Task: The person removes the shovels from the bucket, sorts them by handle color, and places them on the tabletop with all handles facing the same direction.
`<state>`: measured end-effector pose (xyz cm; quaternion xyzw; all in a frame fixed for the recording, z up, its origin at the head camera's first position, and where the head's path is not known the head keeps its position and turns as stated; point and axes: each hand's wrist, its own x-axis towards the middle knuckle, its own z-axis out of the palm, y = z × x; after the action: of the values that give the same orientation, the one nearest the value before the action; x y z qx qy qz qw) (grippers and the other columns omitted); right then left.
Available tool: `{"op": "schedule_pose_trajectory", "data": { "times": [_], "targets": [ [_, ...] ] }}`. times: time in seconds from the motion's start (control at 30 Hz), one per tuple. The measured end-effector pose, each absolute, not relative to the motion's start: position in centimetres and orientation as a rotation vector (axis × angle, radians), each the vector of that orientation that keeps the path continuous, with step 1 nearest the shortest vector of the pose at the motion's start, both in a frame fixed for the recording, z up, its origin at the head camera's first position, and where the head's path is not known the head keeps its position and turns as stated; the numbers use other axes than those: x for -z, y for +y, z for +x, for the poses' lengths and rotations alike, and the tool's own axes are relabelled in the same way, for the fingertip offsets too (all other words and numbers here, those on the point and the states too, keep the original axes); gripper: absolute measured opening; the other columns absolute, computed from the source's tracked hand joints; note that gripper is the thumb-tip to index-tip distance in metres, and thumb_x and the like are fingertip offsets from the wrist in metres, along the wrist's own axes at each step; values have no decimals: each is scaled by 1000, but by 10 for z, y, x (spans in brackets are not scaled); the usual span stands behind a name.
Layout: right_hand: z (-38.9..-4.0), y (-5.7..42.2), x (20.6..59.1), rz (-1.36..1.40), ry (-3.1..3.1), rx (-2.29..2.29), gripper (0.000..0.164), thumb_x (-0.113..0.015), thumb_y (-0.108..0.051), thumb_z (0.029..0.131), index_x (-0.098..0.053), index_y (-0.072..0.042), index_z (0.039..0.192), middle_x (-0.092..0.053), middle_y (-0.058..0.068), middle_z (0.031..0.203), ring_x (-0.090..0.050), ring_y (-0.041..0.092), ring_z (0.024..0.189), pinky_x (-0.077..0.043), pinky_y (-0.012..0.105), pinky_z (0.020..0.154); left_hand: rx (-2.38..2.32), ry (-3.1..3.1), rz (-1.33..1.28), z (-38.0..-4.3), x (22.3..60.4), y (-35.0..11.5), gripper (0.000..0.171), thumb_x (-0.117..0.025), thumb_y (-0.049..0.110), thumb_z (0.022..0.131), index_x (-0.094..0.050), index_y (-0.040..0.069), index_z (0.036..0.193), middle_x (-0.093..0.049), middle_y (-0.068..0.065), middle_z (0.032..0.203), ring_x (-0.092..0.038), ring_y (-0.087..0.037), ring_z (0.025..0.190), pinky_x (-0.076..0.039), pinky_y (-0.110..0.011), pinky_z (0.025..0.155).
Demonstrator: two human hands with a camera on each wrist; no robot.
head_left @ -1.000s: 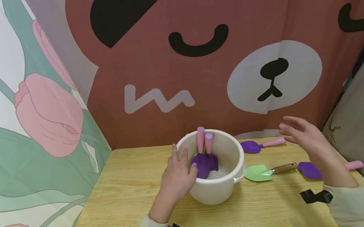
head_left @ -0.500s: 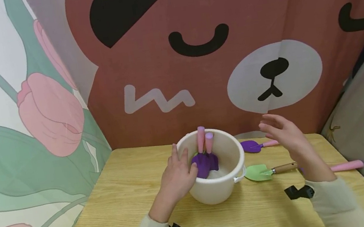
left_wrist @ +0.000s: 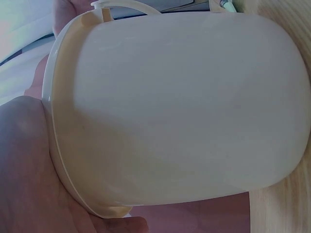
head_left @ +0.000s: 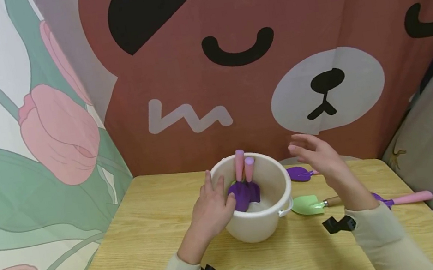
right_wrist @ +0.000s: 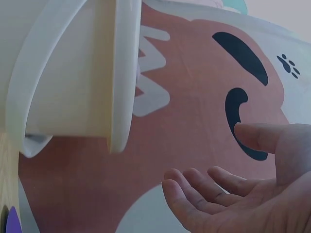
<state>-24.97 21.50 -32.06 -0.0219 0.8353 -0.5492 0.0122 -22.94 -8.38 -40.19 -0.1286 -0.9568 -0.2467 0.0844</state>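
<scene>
A white bucket point(head_left: 256, 229) stands upright on the table, and my left hand point(head_left: 210, 208) holds its near-left rim. The thumb and a finger reach inside; in the left wrist view, the palm lies against the rim of the bucket point(left_wrist: 184, 107). Two small purple shovels point(head_left: 239, 197) with pink handles lean inside, handles up, and a bit of green shows behind them. To the right of the bucket, my right hand point(head_left: 322, 156) hovers above the table with nothing in it. The right wrist view shows its fingers point(right_wrist: 206, 191) relaxed and apart from the bucket point(right_wrist: 68, 87).
Right of the bucket lie a purple shovel point(head_left: 299, 174), a green trowel point(head_left: 308, 205) with a wooden handle, and another purple shovel point(head_left: 412, 197), partly hidden by my right arm. The bucket's handle hangs at its right side. A bear-print curtain point(head_left: 185, 153) hangs behind the table.
My right hand has moved left toward the bucket, uncovering part of the far-right shovel's handle and covering other handles. The left hand and bucket stay put.
</scene>
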Motion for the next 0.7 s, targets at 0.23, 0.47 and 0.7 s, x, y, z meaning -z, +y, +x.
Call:
{"op": "schedule_pose_trajectory", "data": {
  "times": [0.23, 0.47, 0.7],
  "targets": [
    [-255, 203, 322, -122, 2596, 1737, 72, -61, -43, 100, -33, -11, 158, -45, 21, 153, -51, 44, 132, -37, 57, 111, 730, -2844, -383, -230, 403, -84, 67, -42, 46, 100, -40, 9, 156, -12, -24, 167, -40, -40, 141, -49, -54, 97],
    [-261, 191, 326, -197, 2584, 1755, 66, -62, -36, 101, -38, -6, 155, -49, 22, 149, -54, 41, 130, -42, 53, 109, 730, -2840, -388, -231, 405, -83, 67, -42, 45, 100, -40, 9, 156, -13, -25, 167, -40, -40, 140, -50, -54, 96],
    [-267, 180, 329, -248, 2564, 1769, 61, -62, -28, 101, -40, -2, 152, -52, 25, 145, -55, 41, 128, -45, 51, 107, 725, -2844, -385, -231, 404, -84, 67, -42, 45, 100, -40, 9, 156, -12, -24, 167, -40, -40, 141, -49, -54, 96]
  ]
}}
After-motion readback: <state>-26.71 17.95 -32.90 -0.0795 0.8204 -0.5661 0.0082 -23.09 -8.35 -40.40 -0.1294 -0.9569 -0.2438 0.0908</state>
